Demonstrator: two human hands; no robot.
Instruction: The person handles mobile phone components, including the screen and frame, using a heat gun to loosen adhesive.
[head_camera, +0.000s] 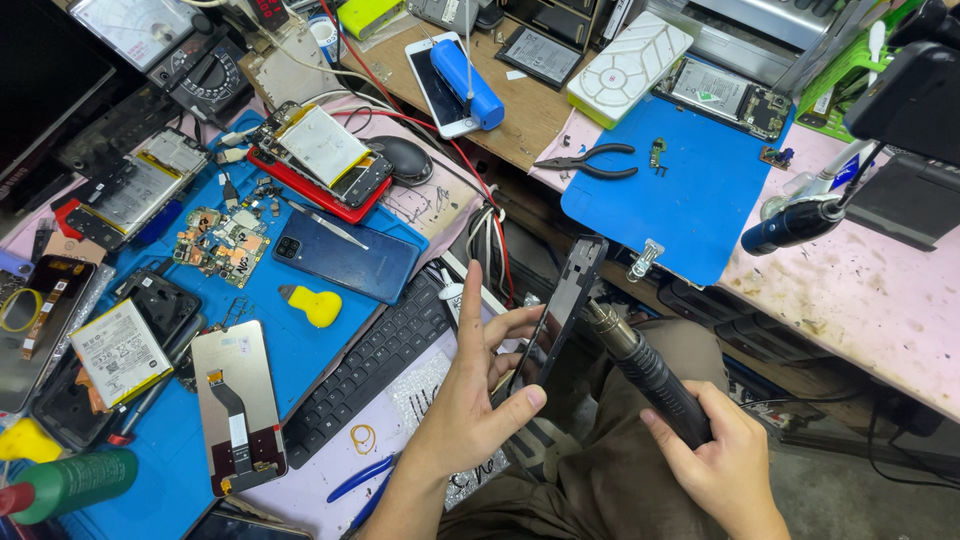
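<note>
Left hand (470, 400) clamped on phone frame (557, 310), held upright over lap, off desk (880, 290) | right hand (715, 455) gripped round hot-air nozzle tool (645, 370), tip at frame's edge | judged: heating underway, frame not separated | pliers (590, 160) idle on blue mat (690, 200)

The scene is brightly and evenly lit from overhead, with colours vivid and shadows short and soft. Mild glare sits on the pale screens in the upper left of the frame. Focus is sharp throughout; wide-angle distortion bends the edges, and the lower centre falls darker.
</note>
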